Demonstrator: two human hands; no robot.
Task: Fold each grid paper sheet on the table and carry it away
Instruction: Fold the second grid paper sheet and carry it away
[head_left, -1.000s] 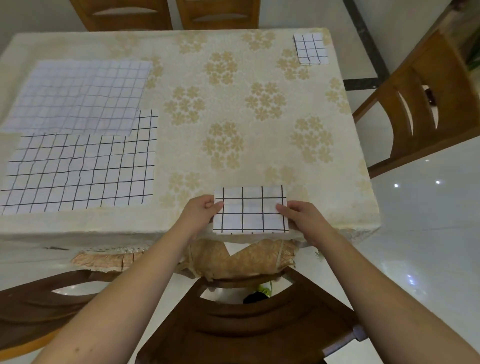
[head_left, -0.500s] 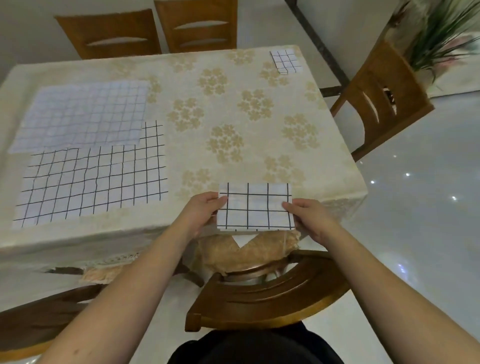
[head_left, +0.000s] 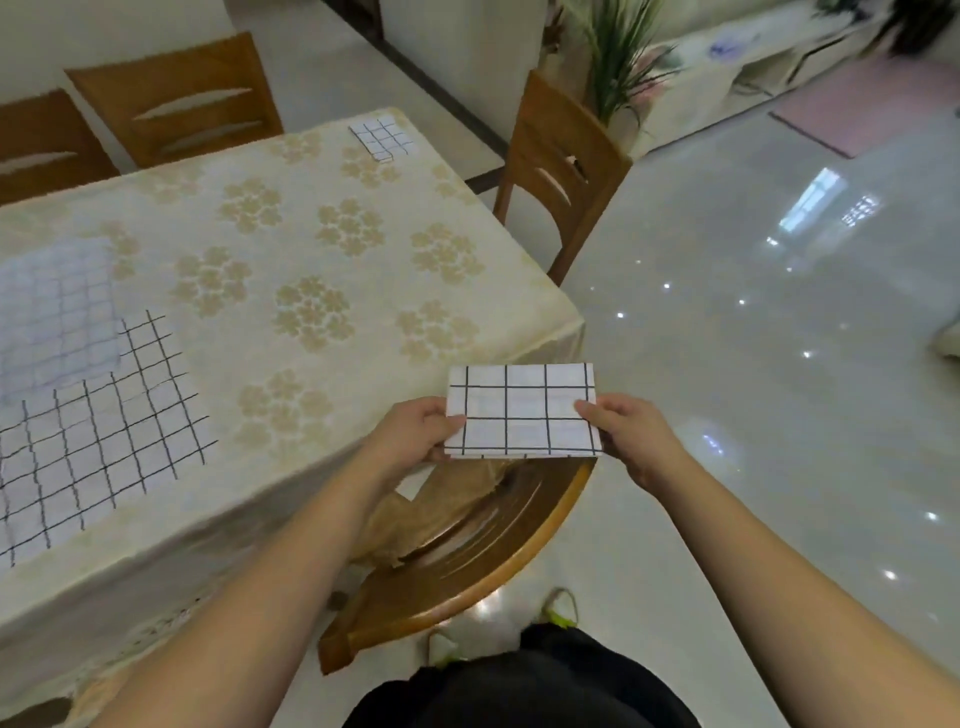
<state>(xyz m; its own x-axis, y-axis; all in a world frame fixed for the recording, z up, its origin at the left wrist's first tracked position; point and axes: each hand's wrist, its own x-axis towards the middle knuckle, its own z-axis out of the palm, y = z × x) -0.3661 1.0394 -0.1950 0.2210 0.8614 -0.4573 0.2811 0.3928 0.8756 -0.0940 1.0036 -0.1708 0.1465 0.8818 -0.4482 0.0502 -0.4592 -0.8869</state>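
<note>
A folded grid paper (head_left: 522, 410), white with bold black lines, hangs in the air just off the table's near right corner. My left hand (head_left: 415, 434) pinches its left edge and my right hand (head_left: 631, 436) pinches its right edge. On the table (head_left: 322, 249) a large unfolded sheet with black lines (head_left: 98, 436) lies at the left. A paler sheet with thin lines (head_left: 52, 317) overlaps its far side. A small folded grid paper (head_left: 383, 137) rests at the far right corner.
A wooden chair (head_left: 467, 561) stands right below my hands, pushed against the table. Another chair (head_left: 561, 161) is at the table's right side, and two more (head_left: 176, 98) at the far side. Glossy floor (head_left: 753, 338) stretches to the right, with a plant (head_left: 613, 62) beyond.
Both hands have lifted the folded paper off the table's front edge and moved it right. My view has swung right, toward the open floor.
</note>
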